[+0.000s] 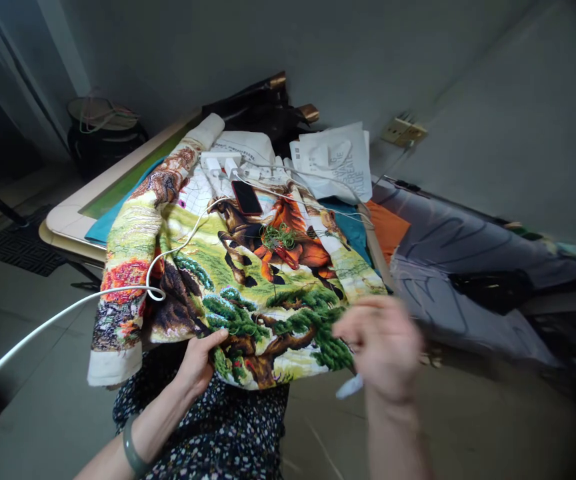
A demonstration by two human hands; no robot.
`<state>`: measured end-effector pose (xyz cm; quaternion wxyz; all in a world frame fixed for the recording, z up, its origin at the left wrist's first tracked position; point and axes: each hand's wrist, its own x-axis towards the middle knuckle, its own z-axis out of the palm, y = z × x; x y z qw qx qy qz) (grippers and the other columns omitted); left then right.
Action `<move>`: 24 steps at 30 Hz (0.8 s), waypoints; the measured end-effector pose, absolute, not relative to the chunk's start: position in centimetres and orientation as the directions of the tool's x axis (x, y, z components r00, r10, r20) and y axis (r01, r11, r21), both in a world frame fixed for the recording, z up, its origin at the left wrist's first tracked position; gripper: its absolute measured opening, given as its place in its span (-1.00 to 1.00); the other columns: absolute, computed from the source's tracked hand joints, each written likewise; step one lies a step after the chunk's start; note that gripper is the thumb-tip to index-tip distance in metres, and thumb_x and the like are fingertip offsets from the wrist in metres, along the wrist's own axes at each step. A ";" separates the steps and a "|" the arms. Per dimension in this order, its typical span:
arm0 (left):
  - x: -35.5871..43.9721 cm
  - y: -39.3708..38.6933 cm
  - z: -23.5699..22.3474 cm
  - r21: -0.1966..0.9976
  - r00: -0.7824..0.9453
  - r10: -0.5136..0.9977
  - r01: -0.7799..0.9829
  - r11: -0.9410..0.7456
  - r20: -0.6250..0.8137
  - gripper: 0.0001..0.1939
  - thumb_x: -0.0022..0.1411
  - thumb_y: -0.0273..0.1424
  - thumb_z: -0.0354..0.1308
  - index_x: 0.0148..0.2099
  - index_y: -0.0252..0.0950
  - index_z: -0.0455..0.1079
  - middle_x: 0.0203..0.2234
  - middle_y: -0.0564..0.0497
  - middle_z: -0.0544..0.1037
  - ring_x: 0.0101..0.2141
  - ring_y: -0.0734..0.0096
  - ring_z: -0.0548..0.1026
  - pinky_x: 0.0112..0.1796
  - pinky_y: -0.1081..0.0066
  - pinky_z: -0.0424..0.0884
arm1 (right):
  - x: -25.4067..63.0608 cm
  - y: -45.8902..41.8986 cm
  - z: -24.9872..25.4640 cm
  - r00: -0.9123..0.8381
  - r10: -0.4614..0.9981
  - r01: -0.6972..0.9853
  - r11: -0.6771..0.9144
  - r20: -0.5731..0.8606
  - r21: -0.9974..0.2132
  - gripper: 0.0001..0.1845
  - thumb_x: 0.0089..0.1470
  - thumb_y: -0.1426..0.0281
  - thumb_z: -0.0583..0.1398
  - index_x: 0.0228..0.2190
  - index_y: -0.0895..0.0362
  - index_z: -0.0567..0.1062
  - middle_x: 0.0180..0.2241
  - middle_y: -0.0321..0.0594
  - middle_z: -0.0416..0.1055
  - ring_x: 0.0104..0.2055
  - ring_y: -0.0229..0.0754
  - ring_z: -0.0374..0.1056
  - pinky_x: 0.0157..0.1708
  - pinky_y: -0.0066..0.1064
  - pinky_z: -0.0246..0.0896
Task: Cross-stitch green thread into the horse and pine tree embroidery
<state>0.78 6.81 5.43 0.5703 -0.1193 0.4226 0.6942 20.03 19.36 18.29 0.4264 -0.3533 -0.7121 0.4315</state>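
A cross-stitch cloth (295, 347) with stitched horses, green pines and grass spreads from the table toward my lap. Its left side is rolled into a thick tube (131, 267). At the near edge my left hand (198, 363) grips the cloth, thumb on top and the other fingers hidden beneath. My right hand (387, 347) is raised beside the cloth's near right corner, blurred, with its fingers curled together. Whatever they pinch is too small or blurred to see. A tangle of green thread (279, 237) lies on the horses.
A dark phone (247, 198) and a white power strip (221, 160) lie on the cloth. A white cable (58, 323) crosses it to the left. White printed bags (335, 160) sit at the table's back. A wall socket (404, 131) is behind, a grey-covered surface (428, 233) to the right.
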 end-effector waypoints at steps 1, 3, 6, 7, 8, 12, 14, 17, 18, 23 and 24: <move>0.8 6.9 5.4 0.457 -0.327 0.686 -0.890 0.009 -0.650 -0.66 -0.30 -0.45 0.55 -0.37 -0.40 0.62 -0.39 -0.13 0.71 -0.37 0.20 0.63 -0.24 0.28 0.56 | 18.7 18.6 17.0 -0.457 0.861 0.170 0.329 0.222 -0.929 -0.80 0.28 0.26 0.15 -0.21 0.13 0.48 -0.65 -0.40 0.32 -0.64 -0.32 0.22 -0.67 -0.55 0.10; 0.8 6.9 5.5 0.469 -0.340 0.677 -0.883 0.009 -0.653 -0.67 -0.31 -0.44 0.55 -0.40 -0.42 0.62 -0.45 -0.10 0.70 -0.43 0.27 0.60 -0.29 0.34 0.55 | 16.0 16.8 14.3 -0.637 0.770 0.273 0.273 0.039 -0.922 -0.77 0.25 0.33 0.12 -0.26 0.14 0.56 -0.65 -0.37 0.34 -0.63 -0.32 0.24 -0.62 -0.53 0.13; 0.8 6.8 5.5 0.476 -0.356 0.669 -0.880 -0.004 -0.652 -0.67 -0.31 -0.42 0.55 -0.42 -0.43 0.62 -0.49 -0.06 0.68 -0.47 0.35 0.57 -0.34 0.41 0.52 | 13.1 14.7 11.2 -0.697 0.717 0.380 0.368 -0.001 -0.849 -0.72 0.21 0.42 0.10 -0.30 0.13 0.64 -0.62 -0.31 0.43 -0.58 -0.29 0.30 -0.49 -0.48 0.18; 0.7 6.8 5.5 0.473 -0.357 0.669 -0.881 -0.010 -0.651 -0.67 -0.32 -0.41 0.55 -0.42 -0.43 0.62 -0.50 -0.05 0.68 -0.47 0.37 0.56 -0.35 0.42 0.51 | 12.5 14.4 10.6 -0.694 0.720 0.403 0.403 0.012 -0.822 -0.71 0.20 0.43 0.11 -0.30 0.12 0.65 -0.61 -0.30 0.45 -0.58 -0.28 0.31 -0.48 -0.47 0.18; 0.7 6.7 5.5 0.467 -0.355 0.671 -0.884 -0.014 -0.651 -0.67 -0.32 -0.41 0.56 -0.42 -0.42 0.62 -0.50 -0.04 0.67 -0.47 0.37 0.56 -0.35 0.43 0.51 | 12.2 14.1 10.3 -0.690 0.723 0.424 0.428 0.022 -0.798 -0.71 0.20 0.45 0.12 -0.31 0.12 0.66 -0.60 -0.29 0.48 -0.58 -0.27 0.32 -0.47 -0.47 0.17; 0.7 6.7 5.4 0.447 -0.341 0.669 -0.894 -0.014 -0.661 -0.69 -0.32 -0.41 0.56 -0.45 -0.41 0.61 -0.53 -0.02 0.66 -0.49 0.40 0.54 -0.38 0.45 0.49 | 11.9 14.1 9.9 -0.680 0.733 0.488 0.480 0.028 -0.729 -0.72 0.19 0.49 0.14 -0.31 0.11 0.69 -0.52 -0.26 0.58 -0.58 -0.25 0.38 -0.47 -0.46 0.15; 0.7 6.7 5.3 0.446 -0.343 0.666 -0.895 -0.018 -0.662 -0.70 -0.32 -0.42 0.56 -0.45 -0.40 0.61 -0.52 -0.02 0.66 -0.49 0.40 0.54 -0.37 0.43 0.50 | 11.9 14.1 9.8 -0.671 0.740 0.510 0.498 0.038 -0.701 -0.72 0.17 0.52 0.16 -0.31 0.10 0.69 -0.46 -0.24 0.62 -0.55 -0.25 0.42 -0.46 -0.47 0.16; 0.7 6.8 5.2 0.444 -0.340 0.669 -0.896 -0.017 -0.661 -0.71 -0.31 -0.43 0.55 -0.44 -0.40 0.61 -0.51 -0.03 0.66 -0.48 0.38 0.54 -0.35 0.41 0.51 | 11.8 14.0 9.8 -0.670 0.741 0.524 0.514 0.043 -0.679 -0.72 0.15 0.55 0.17 -0.31 0.10 0.70 -0.42 -0.24 0.64 -0.52 -0.24 0.46 -0.44 -0.48 0.17; 0.7 6.8 5.2 0.441 -0.338 0.670 -0.898 -0.018 -0.661 -0.71 -0.31 -0.43 0.55 -0.44 -0.40 0.61 -0.52 -0.03 0.66 -0.48 0.38 0.54 -0.35 0.41 0.51 | 11.7 14.0 9.7 -0.672 0.739 0.526 0.518 0.044 -0.675 -0.72 0.14 0.56 0.18 -0.31 0.09 0.70 -0.41 -0.24 0.65 -0.51 -0.24 0.47 -0.43 -0.49 0.18; 0.6 6.7 5.1 0.423 -0.330 0.669 -0.906 -0.026 -0.666 -0.73 -0.29 -0.45 0.54 -0.46 -0.40 0.60 -0.53 0.00 0.65 -0.49 0.40 0.53 -0.35 0.43 0.50 | 11.6 14.0 9.7 -0.676 0.735 0.544 0.541 0.046 -0.641 -0.71 0.14 0.57 0.18 -0.30 0.07 0.69 -0.38 -0.23 0.66 -0.42 -0.20 0.54 -0.35 -0.49 0.23; 0.6 6.7 5.1 0.422 -0.329 0.668 -0.906 -0.024 -0.668 -0.74 -0.28 -0.45 0.53 -0.46 -0.40 0.60 -0.54 -0.01 0.64 -0.49 0.41 0.53 -0.35 0.43 0.49 | 11.6 14.0 9.8 -0.682 0.730 0.551 0.555 0.047 -0.623 -0.72 0.15 0.56 0.18 -0.29 0.07 0.69 -0.37 -0.22 0.66 -0.40 -0.19 0.55 -0.33 -0.48 0.24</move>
